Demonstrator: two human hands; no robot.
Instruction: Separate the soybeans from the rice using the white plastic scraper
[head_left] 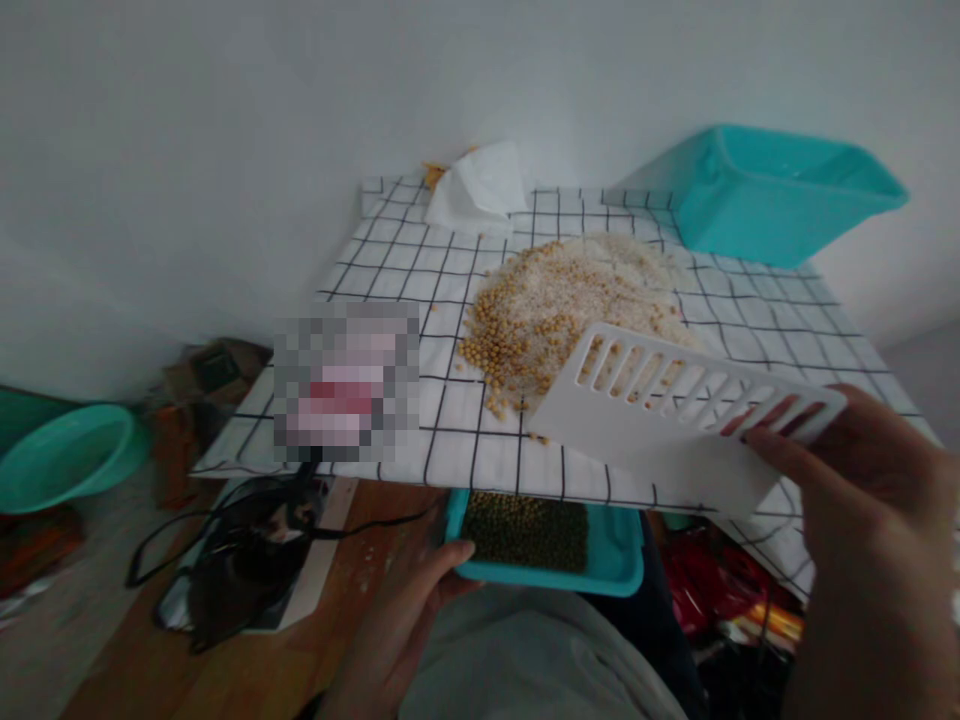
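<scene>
My right hand (847, 470) grips one end of a white plastic panel (645, 450) with a row of slots along its top. The panel stands on edge at the front right of a pile of pale grains mixed with yellow soybeans (517, 330). My left hand (431, 580) holds the left side of a turquoise tray (626, 575) below the table's front edge, thumb on the rim. Inside the tray lie small dark green beans (525, 540), with some yellow beans at the far left. A few soybeans sit loose near the panel's left corner.
A turquoise bin (750, 210) stands at the back right of the checked tablecloth (450, 440). White paper (484, 185) lies at the back, a blurred-out item (345, 380) at the left. On the floor are a green basin (75, 455), a black bag (247, 560) and red packaging (712, 580).
</scene>
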